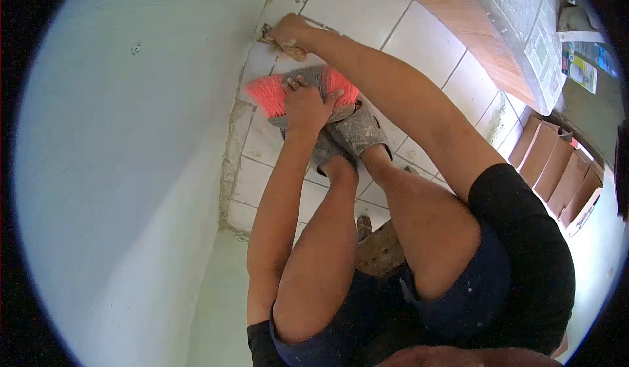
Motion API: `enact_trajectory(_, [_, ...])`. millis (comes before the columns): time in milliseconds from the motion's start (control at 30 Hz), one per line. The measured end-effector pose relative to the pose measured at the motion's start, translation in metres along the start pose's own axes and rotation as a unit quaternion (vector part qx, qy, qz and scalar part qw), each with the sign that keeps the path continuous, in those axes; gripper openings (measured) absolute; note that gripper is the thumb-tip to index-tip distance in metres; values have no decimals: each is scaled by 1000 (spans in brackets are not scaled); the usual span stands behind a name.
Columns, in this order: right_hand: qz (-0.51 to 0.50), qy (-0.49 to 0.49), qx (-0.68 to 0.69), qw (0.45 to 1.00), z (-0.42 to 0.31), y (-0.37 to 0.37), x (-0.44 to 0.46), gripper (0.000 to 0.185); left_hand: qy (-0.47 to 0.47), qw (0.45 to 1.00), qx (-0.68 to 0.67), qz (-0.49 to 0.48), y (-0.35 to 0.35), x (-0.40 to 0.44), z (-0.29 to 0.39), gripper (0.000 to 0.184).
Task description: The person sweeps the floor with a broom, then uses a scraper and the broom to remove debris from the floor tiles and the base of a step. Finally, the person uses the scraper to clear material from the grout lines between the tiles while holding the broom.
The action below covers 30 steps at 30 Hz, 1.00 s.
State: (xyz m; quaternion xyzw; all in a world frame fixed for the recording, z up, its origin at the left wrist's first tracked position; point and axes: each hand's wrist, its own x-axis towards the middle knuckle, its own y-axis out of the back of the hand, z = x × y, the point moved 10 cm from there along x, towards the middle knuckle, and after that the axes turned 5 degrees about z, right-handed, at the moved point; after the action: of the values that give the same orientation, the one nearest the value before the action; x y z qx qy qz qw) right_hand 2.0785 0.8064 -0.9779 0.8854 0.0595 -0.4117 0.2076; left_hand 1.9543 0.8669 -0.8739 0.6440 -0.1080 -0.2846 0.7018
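My left hand is closed over the middle of a broom head with red and grey bristles. The broom head lies sideways just in front of my grey clogs, its bristles pointing away from me. Beyond it, my right hand is low at the foot of the wall, its fingers curled. Something small and pale brown shows at those fingers, too hidden to name. White floor tiles with dirty joints lie under both hands.
A pale green wall rises close on the left, with a rough strip along its base. Between my legs is a worn wooden seat. A tiled counter stands at upper right, with cardboard boxes below it.
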Motion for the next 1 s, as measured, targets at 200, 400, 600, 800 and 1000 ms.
enact_trajectory(200, [36,112,-56,991,93,59,-67,31,22,999,-6,-30,-6,-2,-2,99])
enact_trajectory(400, [61,188,-76,977,107,82,-108,31,26,997,-19,-67,-14,-2,-3,103])
enact_trajectory(600, [98,-21,167,981,134,98,-79,29,44,996,-28,-77,-7,-3,-5,105])
enact_trajectory(800, [98,-85,102,986,226,100,-171,31,46,993,-41,-100,-7,-5,-2,108])
enact_trajectory(1000, [129,-165,228,951,276,110,-231,37,76,990,-50,-111,-10,-8,-5,104])
